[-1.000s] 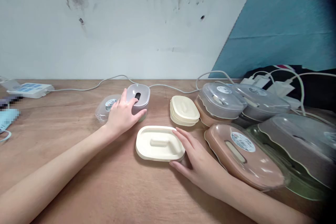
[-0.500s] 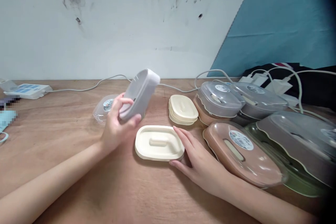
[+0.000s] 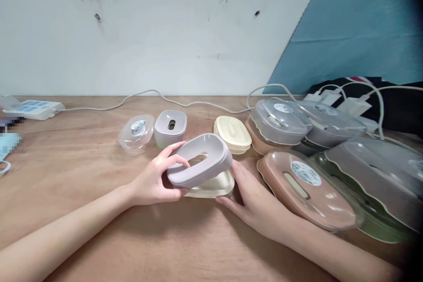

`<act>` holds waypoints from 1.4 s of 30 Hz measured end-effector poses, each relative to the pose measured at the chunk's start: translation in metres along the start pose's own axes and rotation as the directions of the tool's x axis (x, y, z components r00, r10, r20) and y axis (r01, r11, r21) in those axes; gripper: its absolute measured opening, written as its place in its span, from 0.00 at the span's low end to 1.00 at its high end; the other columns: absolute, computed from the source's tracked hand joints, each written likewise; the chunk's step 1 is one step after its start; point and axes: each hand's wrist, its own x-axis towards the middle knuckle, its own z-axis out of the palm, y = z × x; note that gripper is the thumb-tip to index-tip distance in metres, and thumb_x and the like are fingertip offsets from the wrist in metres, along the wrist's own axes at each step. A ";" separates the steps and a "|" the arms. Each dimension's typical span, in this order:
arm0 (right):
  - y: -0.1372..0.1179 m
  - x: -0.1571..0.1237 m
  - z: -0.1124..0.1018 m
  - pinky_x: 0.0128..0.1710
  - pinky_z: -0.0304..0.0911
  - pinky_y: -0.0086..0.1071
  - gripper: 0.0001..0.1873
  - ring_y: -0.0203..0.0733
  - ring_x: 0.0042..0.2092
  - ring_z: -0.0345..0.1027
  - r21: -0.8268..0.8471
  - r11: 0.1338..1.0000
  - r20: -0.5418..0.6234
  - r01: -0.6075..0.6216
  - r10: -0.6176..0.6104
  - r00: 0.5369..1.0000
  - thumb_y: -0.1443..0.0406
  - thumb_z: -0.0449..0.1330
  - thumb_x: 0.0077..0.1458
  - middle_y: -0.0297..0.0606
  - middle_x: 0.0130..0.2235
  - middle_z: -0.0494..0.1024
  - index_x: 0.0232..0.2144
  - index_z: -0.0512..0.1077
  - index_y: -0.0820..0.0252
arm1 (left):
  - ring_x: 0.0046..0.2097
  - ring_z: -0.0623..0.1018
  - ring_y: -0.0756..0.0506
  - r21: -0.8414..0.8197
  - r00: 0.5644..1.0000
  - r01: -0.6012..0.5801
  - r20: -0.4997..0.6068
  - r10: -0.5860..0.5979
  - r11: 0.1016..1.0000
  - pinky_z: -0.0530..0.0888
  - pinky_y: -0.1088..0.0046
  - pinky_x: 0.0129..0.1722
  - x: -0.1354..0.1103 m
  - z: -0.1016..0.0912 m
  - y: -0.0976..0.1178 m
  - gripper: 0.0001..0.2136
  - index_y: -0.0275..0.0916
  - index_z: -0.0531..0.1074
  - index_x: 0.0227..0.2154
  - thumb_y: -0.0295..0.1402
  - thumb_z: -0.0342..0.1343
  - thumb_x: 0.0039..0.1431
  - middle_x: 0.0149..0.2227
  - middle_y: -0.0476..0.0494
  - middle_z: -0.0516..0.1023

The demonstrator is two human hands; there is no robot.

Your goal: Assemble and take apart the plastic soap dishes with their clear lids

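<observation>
My left hand (image 3: 153,183) grasps the grey tub (image 3: 201,174), long axis left-right, opening tilted toward me. My right hand (image 3: 254,200), open, touches the cream box (image 3: 218,188).

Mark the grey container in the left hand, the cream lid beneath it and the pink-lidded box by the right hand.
grey container (image 3: 205,174), head view, on its lower outer wall.
cream lid (image 3: 218,187), head view, on its front edge.
pink-lidded box (image 3: 310,196), head view, on the lid's top.
</observation>
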 end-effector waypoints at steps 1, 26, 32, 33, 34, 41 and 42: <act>-0.001 0.000 -0.001 0.58 0.54 0.46 0.39 0.48 0.61 0.50 0.023 1.000 0.004 -0.006 0.006 1.000 0.63 0.58 0.52 0.45 0.60 0.57 0.60 0.43 0.54 | 0.62 0.57 0.39 0.009 1.000 0.007 0.015 -0.007 1.000 0.61 0.65 0.56 0.000 0.000 0.001 0.17 0.41 0.68 0.39 0.26 0.58 0.43 0.60 0.41 0.54; -0.001 0.000 0.002 0.59 0.50 0.48 0.41 0.48 0.62 0.47 0.112 0.993 -0.111 -0.041 0.053 0.992 0.66 0.60 0.49 0.45 0.60 0.53 0.60 0.43 0.51 | 0.64 0.50 0.38 0.016 0.992 -0.029 0.123 0.027 0.999 0.61 0.60 0.56 0.000 0.002 0.000 0.25 0.42 0.60 0.47 0.23 0.57 0.44 0.60 0.36 0.53; 0.001 -0.001 0.003 0.55 0.57 0.48 0.30 0.50 0.60 0.52 0.084 0.995 -0.123 -0.047 0.058 0.991 0.65 0.61 0.48 0.46 0.58 0.56 0.51 0.52 0.54 | 0.64 0.49 0.37 -0.042 0.988 -0.066 0.138 0.071 0.997 0.62 0.58 0.56 -0.001 0.002 -0.003 0.30 0.43 0.53 0.52 0.23 0.56 0.44 0.60 0.34 0.51; 0.000 -0.001 0.002 0.54 0.58 0.47 0.26 0.50 0.59 0.54 0.069 0.996 -0.099 -0.051 0.058 0.993 0.66 0.60 0.49 0.46 0.57 0.56 0.48 0.53 0.54 | 0.64 0.49 0.37 -0.044 0.987 -0.070 0.141 0.076 0.997 0.62 0.58 0.56 -0.001 0.003 -0.003 0.31 0.42 0.53 0.52 0.23 0.56 0.44 0.59 0.34 0.52; -0.002 -0.002 0.001 0.52 0.60 0.47 0.23 0.50 0.58 0.55 0.055 0.997 -0.077 -0.051 0.056 0.995 0.67 0.59 0.50 0.46 0.57 0.57 0.46 0.54 0.53 | 0.64 0.48 0.37 -0.045 0.986 -0.073 0.146 0.079 0.996 0.61 0.58 0.56 -0.002 0.003 -0.003 0.31 0.42 0.54 0.52 0.23 0.56 0.44 0.59 0.35 0.52; -0.003 -0.002 0.002 0.49 0.64 0.46 0.21 0.52 0.57 0.58 -0.001 1.000 -0.078 -0.015 0.014 0.997 0.66 0.58 0.51 0.47 0.57 0.57 0.46 0.55 0.53 | 0.63 0.53 0.35 0.055 0.972 -0.094 0.220 0.080 0.994 0.65 0.61 0.54 -0.004 0.001 -0.002 0.32 0.45 0.58 0.56 0.25 0.57 0.47 0.62 0.37 0.44; -0.002 -0.002 0.002 0.49 0.64 0.46 0.20 0.51 0.57 0.57 -0.005 1.000 -0.076 -0.010 0.010 0.997 0.66 0.58 0.51 0.46 0.58 0.57 0.45 0.56 0.53 | 0.62 0.54 0.35 0.085 0.970 -0.110 0.228 0.089 0.990 0.66 0.61 0.54 -0.004 0.001 -0.003 0.32 0.45 0.58 0.56 0.26 0.58 0.47 0.63 0.37 0.43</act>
